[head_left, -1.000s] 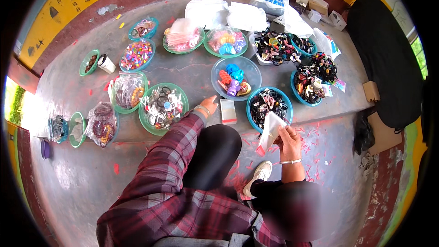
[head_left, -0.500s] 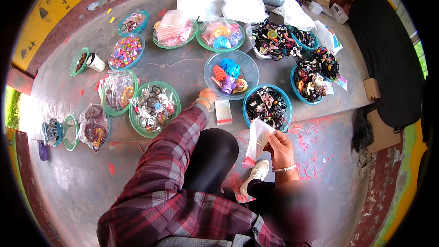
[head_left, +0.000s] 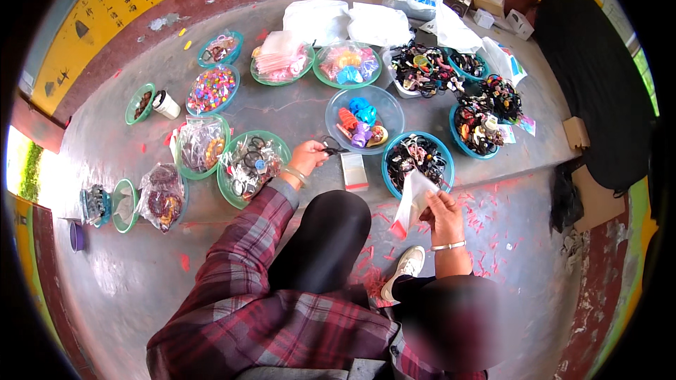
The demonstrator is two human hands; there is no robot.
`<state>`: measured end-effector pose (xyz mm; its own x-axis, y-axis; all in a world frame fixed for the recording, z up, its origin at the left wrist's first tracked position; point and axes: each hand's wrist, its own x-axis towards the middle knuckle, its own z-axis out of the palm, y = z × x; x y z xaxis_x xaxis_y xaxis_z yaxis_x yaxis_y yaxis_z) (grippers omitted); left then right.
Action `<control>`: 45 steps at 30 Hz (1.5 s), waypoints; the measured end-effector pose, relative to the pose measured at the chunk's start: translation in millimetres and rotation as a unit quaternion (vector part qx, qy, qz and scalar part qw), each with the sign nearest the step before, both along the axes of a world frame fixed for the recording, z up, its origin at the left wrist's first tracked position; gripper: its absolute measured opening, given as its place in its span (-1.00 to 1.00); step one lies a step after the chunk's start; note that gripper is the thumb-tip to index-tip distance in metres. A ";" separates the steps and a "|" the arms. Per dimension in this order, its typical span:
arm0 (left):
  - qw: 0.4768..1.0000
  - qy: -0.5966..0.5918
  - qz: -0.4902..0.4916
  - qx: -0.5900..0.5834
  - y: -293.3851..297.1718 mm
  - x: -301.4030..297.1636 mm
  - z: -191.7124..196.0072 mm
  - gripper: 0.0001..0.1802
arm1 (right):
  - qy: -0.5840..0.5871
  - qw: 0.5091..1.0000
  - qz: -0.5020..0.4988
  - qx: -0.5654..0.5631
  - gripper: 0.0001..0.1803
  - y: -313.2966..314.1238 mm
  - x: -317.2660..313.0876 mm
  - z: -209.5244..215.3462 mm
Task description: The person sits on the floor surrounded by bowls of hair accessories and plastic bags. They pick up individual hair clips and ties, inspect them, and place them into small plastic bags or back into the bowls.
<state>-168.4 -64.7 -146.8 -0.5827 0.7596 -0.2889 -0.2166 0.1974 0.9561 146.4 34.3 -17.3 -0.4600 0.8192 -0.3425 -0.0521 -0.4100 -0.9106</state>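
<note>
Grey concrete platform carries everything. Clear round plastic bowl w/ red, blue & purple hair pieces sits beyond the hands; green round plastic bowl w/ black-and-white hair bands is just L of the L hand; blue round plastic bowl w/ dark tangled hair ties is just beyond the R hand. Clear plastic pouch w/ red end: R hand has it pinched, thumb vs fingers, overlapping bowl's near rim in view; contact unclear. Pale flat packet w/ red edge lies between hands, untouched. Smallest: thin black loop, prob. a hair tie, in L fingertips, near packet's far end. Imo: pinch pouch lightly by one edge so film doesn't crease, keep it off the bowl's ties (snag risk), hold loop at one pt so it hangs untwisted.
</note>
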 end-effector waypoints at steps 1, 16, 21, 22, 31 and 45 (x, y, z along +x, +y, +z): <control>0.999 0.011 -0.042 0.014 2.2 4.2 12.5 -0.81 | 0.013 1.000 -0.021 0.003 -0.80 3.3 4.2 2.2; 0.879 0.378 -0.286 -0.057 143.3 114.8 90.3 -0.64 | 0.146 0.968 -0.203 -0.033 -0.89 47.2 52.1 6.1; 0.960 0.087 -0.266 0.031 101.8 129.9 110.5 -0.72 | 0.117 0.986 -0.119 -0.022 -0.89 32.1 43.0 13.8; 0.963 0.009 -0.259 0.079 86.6 141.5 124.9 -0.71 | 0.113 0.990 -0.085 -0.002 -0.90 28.5 42.5 10.9; 0.929 -0.262 -0.212 0.151 15.3 190.2 148.3 -0.68 | 0.009 0.989 0.009 0.146 -0.88 -9.4 11.6 16.5; 0.974 -0.062 -0.178 0.125 22.6 192.3 111.7 -0.71 | -0.011 0.975 -0.051 0.216 -0.90 8.0 -4.6 8.5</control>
<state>23.9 -42.2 -35.1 -0.2417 0.9630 -0.1195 -0.2930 0.0450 0.9551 141.8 42.3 -8.9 -0.3647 0.9305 0.0350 -0.0505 0.0178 -0.9986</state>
